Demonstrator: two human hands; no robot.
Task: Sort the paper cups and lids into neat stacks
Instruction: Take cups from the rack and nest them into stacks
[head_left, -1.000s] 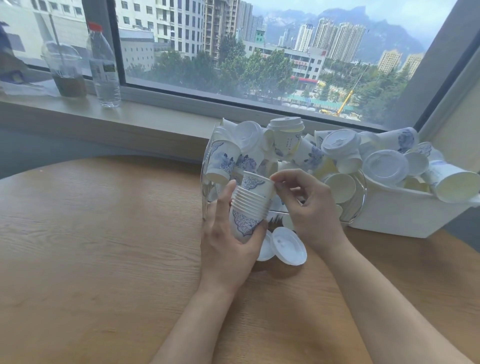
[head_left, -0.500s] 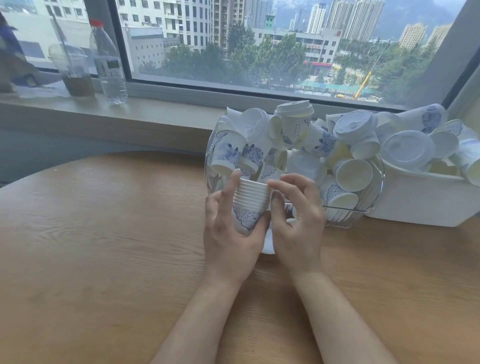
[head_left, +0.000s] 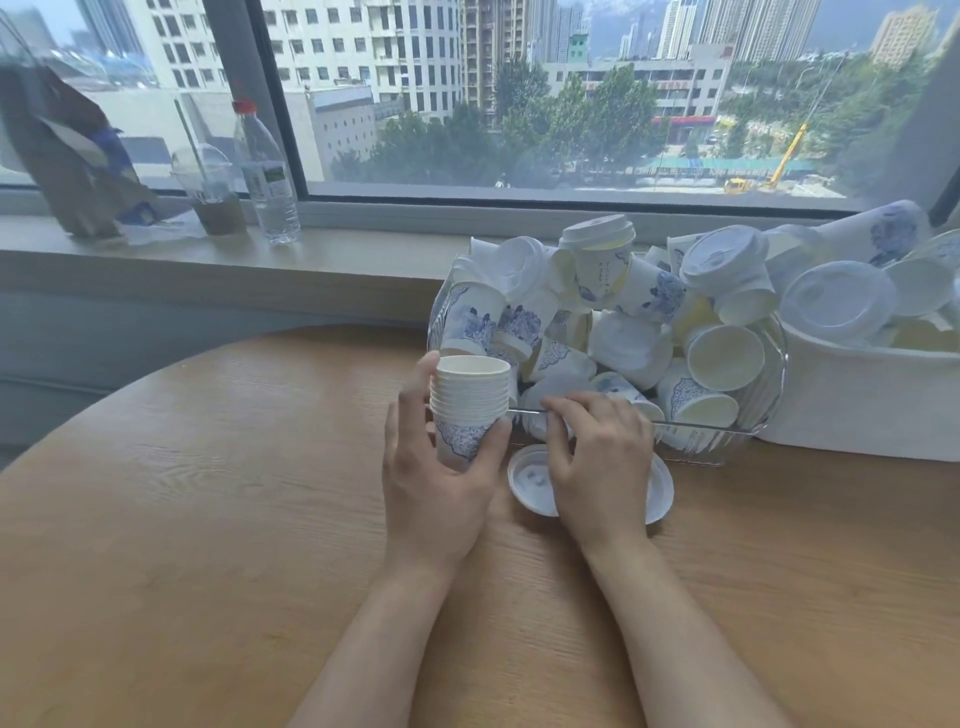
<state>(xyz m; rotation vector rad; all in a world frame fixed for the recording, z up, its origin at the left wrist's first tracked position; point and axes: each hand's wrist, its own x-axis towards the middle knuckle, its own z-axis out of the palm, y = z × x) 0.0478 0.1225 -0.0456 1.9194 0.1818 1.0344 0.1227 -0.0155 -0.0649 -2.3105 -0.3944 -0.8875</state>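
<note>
My right hand (head_left: 597, 462) is no longer up at the stack's rim where it was half a second ago; it's now lying over the lids (head_left: 535, 480) on the surface (head_left: 208, 519), just near of the glass bowl (head_left: 727, 441). My left hand (head_left: 436, 467) is still gripping the cup stack (head_left: 470, 405), fingers and thumb curled round its lower part, stack upright with the top rim level. I'm reading that as the last cup being seated, so I'm probably moving on to the lids.

Right fingers are bending down toward the lids, but I can't tell whether they're pinching one or just resting. The hand is covering most of the lids, so the count is unclear. The loose cups (head_left: 649, 312) are piled in the bowl, hiding each other, and more are in the white bin (head_left: 857, 405), which is cut off at the right edge.
</note>
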